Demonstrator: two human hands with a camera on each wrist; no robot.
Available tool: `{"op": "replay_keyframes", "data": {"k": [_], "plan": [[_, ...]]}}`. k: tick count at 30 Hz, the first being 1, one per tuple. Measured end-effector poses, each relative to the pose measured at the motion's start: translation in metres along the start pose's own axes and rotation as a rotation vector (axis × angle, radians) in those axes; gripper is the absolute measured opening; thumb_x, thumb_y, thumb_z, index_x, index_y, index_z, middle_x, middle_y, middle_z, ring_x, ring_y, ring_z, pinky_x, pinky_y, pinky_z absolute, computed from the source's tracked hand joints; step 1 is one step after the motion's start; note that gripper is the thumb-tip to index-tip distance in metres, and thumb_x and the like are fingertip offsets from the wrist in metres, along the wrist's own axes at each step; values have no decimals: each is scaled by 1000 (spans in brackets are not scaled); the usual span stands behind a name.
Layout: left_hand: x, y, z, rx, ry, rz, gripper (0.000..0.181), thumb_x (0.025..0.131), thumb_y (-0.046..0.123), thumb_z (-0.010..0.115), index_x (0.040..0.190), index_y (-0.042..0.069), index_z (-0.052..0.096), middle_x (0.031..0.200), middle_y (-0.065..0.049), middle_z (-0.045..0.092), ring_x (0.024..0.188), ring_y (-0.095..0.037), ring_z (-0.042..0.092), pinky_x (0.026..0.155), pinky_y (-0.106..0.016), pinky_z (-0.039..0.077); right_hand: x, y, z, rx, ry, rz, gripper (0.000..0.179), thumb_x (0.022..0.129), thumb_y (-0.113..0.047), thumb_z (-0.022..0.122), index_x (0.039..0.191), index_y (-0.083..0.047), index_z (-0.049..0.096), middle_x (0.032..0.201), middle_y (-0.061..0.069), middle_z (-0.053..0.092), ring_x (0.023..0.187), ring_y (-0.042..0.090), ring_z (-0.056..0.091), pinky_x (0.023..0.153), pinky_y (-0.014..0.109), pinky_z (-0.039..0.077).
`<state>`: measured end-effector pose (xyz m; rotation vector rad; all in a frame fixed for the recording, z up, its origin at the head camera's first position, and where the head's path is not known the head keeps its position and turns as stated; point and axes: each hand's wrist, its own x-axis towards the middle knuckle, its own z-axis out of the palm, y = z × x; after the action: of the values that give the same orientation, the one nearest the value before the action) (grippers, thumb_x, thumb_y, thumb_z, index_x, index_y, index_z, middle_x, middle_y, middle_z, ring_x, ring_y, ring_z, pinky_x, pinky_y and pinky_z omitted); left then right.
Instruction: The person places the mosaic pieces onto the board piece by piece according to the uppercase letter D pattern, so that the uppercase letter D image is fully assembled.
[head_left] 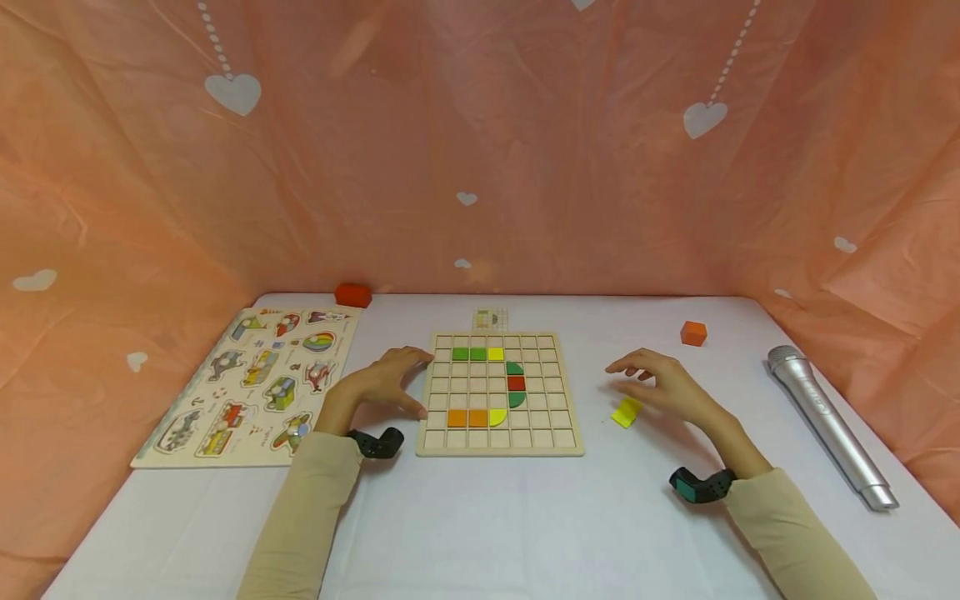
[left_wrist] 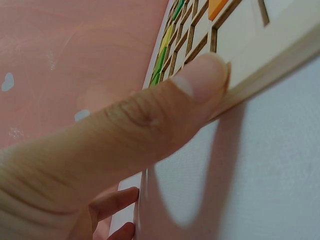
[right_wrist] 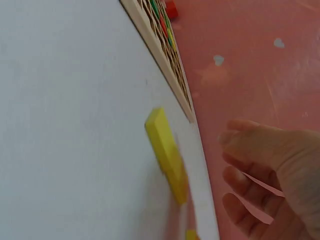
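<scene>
Board (head_left: pixel 499 452): one, mid-desk (head_left: pixel 450 525), nearer the far edge.
Tiles (head_left: pixel 477 418) set in it: nine; four green, two yellow, two orange, one red.
Yellow pieces (head_left: pixel 626 412), loose: at least two, off the board's right edge.
Left grip (head_left: pixel 381 379): spread wide, thumb touching the board's left edge; nothing held.
Right grip (head_left: pixel 663 383): fingers loosely bent, empty, near the loose pieces.
Tile-laying: apparently in hand; next move calls for a light pinch on one piece.

Left hand (head_left: pixel 375 383), thumb (left_wrist: pixel 150 112) and fingers (head_left: pixel 416 356) apart, right hand (head_left: pixel 667 390), fingers loosely bent, forearms (head_left: pixel 303 508) reaching forward
</scene>
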<state>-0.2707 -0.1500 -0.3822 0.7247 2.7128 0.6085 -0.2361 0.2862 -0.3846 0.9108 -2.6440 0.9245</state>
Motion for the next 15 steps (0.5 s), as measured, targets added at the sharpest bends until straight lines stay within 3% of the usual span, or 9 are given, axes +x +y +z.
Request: {"op": "replay_keyframes", "data": {"k": [4, 11, 15], "plan": [[0, 0, 0, -5, 4, 6, 91, 65, 33, 84, 139, 3, 39, 144, -18, 36, 133, -37, 28, 110, -53, 24, -6, 8, -6, 54, -82, 66, 28, 82, 4, 65, 108, -5, 67, 104, 8, 65, 89, 22, 56, 76, 29, 53], [0, -1, 0, -3, 10, 19, 90, 66, 33, 83, 138, 2, 39, 144, -19, 37, 132, -37, 29, 110, -52, 24, -13, 19, -14, 244, -291, 162, 35, 83, 4, 62, 116, -7, 64, 120, 9, 59, 110, 15, 51, 92, 18, 42], [0, -1, 0, -3, 10, 20, 90, 66, 32, 83, 138, 2, 39, 144, -19, 37, 132, -38, 29, 110, -52, 24, -15, 23, -13, 239, -346, 179, 34, 83, -2, 65, 115, -10, 65, 120, 9, 56, 112, 18, 47, 94, 15, 39]]}}
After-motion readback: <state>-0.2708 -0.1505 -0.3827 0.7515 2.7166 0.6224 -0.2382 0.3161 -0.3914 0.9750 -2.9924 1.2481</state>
